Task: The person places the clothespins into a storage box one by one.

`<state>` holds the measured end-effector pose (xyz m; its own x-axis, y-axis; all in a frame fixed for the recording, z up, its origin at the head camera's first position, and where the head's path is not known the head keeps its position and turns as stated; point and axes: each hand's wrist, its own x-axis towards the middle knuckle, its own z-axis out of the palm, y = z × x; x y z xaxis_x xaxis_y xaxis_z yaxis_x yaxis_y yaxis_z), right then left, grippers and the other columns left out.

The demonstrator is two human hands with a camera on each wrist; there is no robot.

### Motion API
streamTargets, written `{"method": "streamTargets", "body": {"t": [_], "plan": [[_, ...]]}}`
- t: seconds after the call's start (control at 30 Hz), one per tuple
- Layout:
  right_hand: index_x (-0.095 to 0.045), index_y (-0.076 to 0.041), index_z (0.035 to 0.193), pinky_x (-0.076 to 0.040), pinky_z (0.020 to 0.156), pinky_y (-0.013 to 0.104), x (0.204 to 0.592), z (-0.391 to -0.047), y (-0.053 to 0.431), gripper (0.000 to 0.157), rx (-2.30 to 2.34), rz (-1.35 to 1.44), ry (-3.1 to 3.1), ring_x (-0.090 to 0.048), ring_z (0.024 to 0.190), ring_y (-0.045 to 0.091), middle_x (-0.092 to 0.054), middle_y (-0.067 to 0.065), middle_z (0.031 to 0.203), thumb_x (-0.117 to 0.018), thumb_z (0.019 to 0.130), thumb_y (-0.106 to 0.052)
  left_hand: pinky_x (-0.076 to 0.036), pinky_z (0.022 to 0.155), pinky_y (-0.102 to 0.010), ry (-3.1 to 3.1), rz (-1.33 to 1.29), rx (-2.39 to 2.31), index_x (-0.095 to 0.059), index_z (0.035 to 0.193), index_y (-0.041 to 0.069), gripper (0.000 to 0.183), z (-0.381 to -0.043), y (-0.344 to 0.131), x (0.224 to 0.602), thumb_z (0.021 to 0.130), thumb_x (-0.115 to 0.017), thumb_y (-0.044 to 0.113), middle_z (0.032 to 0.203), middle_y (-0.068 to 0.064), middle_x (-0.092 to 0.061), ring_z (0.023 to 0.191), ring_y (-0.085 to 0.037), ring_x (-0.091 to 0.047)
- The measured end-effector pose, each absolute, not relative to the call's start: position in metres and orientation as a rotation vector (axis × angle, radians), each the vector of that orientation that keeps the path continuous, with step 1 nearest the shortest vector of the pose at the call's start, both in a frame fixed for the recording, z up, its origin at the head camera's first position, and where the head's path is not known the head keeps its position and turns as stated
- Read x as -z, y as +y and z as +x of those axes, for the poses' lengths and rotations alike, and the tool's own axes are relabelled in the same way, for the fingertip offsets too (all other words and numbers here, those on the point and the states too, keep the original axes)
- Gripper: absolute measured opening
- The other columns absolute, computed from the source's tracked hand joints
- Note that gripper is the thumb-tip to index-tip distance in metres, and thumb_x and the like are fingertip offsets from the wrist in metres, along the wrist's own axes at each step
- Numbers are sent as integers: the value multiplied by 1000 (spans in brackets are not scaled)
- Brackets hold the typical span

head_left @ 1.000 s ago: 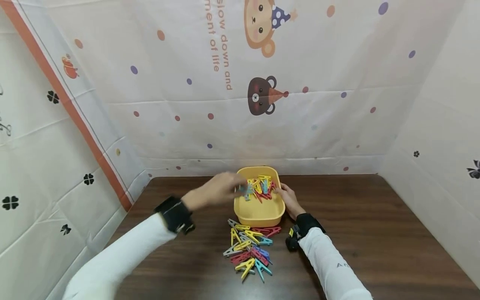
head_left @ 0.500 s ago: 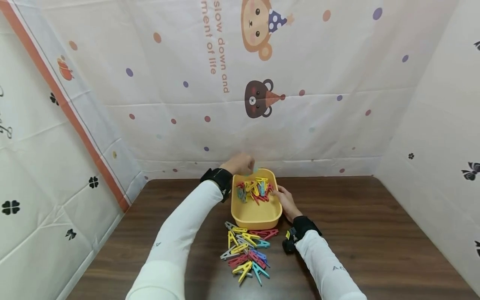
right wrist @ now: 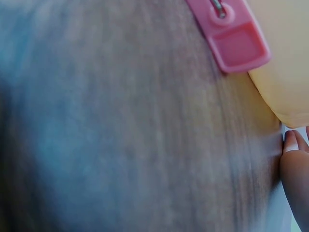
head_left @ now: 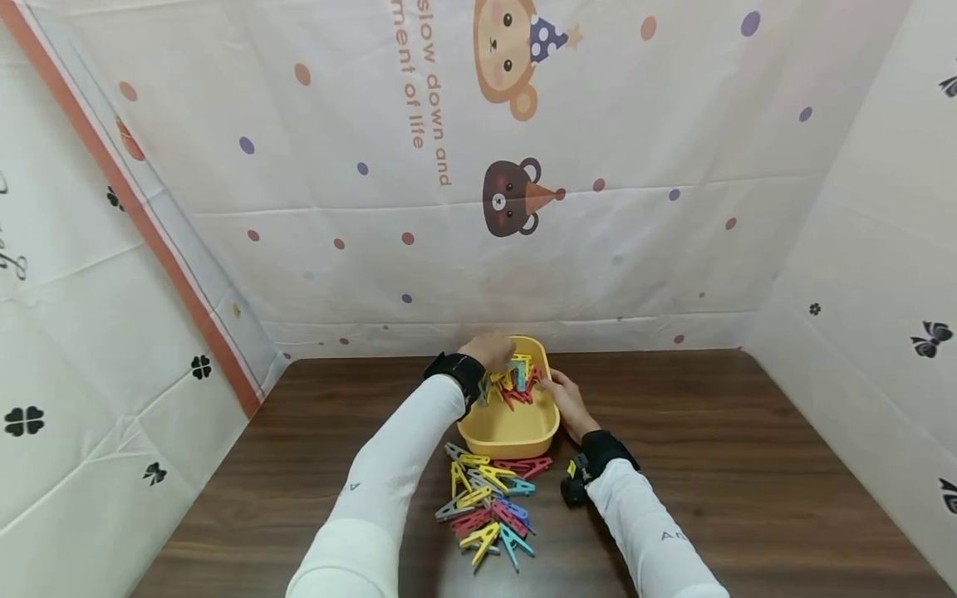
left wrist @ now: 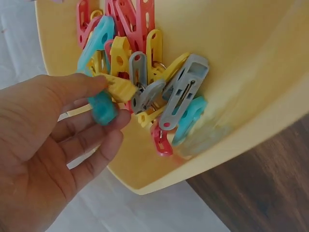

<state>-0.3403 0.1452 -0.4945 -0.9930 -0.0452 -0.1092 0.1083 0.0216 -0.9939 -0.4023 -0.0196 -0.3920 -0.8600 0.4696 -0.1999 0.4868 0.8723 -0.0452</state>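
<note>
My left hand (head_left: 489, 351) reaches over the far left rim of a yellow plastic box (head_left: 516, 428). In the left wrist view its thumb and fingers pinch a teal clothespin (left wrist: 103, 108), and the thumb tip overlaps a yellow clothespin (left wrist: 120, 88). Below and around the fingers lie more clothespins in red, yellow, teal and grey, such as a grey clothespin (left wrist: 186, 92). My right hand (head_left: 570, 404) grips the box's right side at the rim. In the right wrist view only a few fingers (right wrist: 295, 166) show beside the box wall.
In front of the box, a loose pile of clothespins (head_left: 486, 507) in mixed colours lies on the brown wooden table (head_left: 710, 465). A pink clothespin (right wrist: 236, 43) is close to the box in the right wrist view. Printed white cloth (head_left: 336, 208) stands behind and at both sides.
My left hand, holding something teal, has moved from left of the box to its far left rim, then dipped in among the clothespins. My right hand keeps its hold on the box.
</note>
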Motion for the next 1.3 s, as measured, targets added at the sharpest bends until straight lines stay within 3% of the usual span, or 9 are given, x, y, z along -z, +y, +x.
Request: {"method": "streamTargets", "body": {"t": [0.2, 0.33, 0.43, 0.5, 0.7, 0.93, 1.03, 1.17, 1.3], "plan": [[-34, -3, 157, -50, 103, 35, 493, -338, 149, 58, 2114, 55, 2158, -52, 133, 34, -47, 25, 150, -49, 103, -18, -31, 61, -25, 2839, 789, 197, -48, 81, 16, 26, -394, -23, 389, 102, -63, 19, 75, 3, -37, 67, -12, -38], [-33, -3, 157, -48, 108, 39, 489, -337, 152, 58, 2113, 58, 2150, -50, 135, 35, -44, 25, 152, -49, 103, -17, -48, 71, -26, 2886, 955, 271, -65, 102, 12, 8, -375, -30, 372, 102, -62, 19, 92, 0, -61, 80, -14, -58], [-33, -3, 157, -47, 109, 40, 485, -338, 154, 59, 2103, 68, 2153, -49, 136, 34, -44, 24, 153, -49, 102, -18, -58, 81, -32, 2911, 1104, 326, -70, 117, 11, 20, -351, -37, 357, 102, -65, 23, 107, -4, -72, 94, -18, -68], [-35, -4, 156, -48, 106, 37, 484, -339, 154, 59, 2100, 79, 2159, -51, 134, 33, -46, 23, 152, -50, 101, -18, -60, 79, -34, 2923, 1228, 340, -73, 115, 13, 19, -331, -40, 352, 100, -67, 24, 106, -4, -75, 93, -19, -70], [-35, -3, 156, -52, 92, 28, 485, -338, 157, 55, 2118, 48, 2161, -54, 129, 33, -49, 25, 147, -47, 105, -19, -54, 61, -20, 2914, 1596, 345, -75, 104, 19, 11, -259, -51, 363, 97, -70, 26, 94, 4, -75, 76, -9, -69], [-28, -1, 159, -48, 106, 40, 488, -331, 153, 59, 2137, 28, 2112, -49, 136, 38, -42, 28, 152, -46, 106, -18, -41, 54, -11, 2707, 1958, 455, -72, 93, 24, 7, -182, -75, 396, 98, -68, 28, 86, 13, -68, 71, 0, -59], [-28, -1, 160, -48, 107, 41, 489, -331, 150, 60, 2133, 33, 2104, -49, 136, 38, -42, 28, 152, -47, 105, -18, -36, 52, -9, 2543, 2020, 475, -69, 95, 28, 6, -160, -88, 408, 98, -67, 33, 92, 15, -63, 77, 3, -55], [-30, -2, 159, -49, 107, 40, 490, -330, 148, 60, 2127, 43, 2121, -50, 135, 37, -44, 27, 151, -48, 104, -18, -42, 58, -9, 2469, 1999, 494, -65, 107, 31, 15, -146, -99, 420, 99, -66, 43, 109, 13, -58, 96, 1, -55], [-28, 0, 159, -46, 110, 45, 482, -323, 150, 61, 2132, 23, 2093, -48, 137, 40, -42, 29, 152, -48, 104, -16, -43, 58, -9, 2501, 1934, 417, -64, 114, 28, 19, -144, -103, 427, 98, -69, 37, 119, 9, -56, 103, -2, -54]]}}
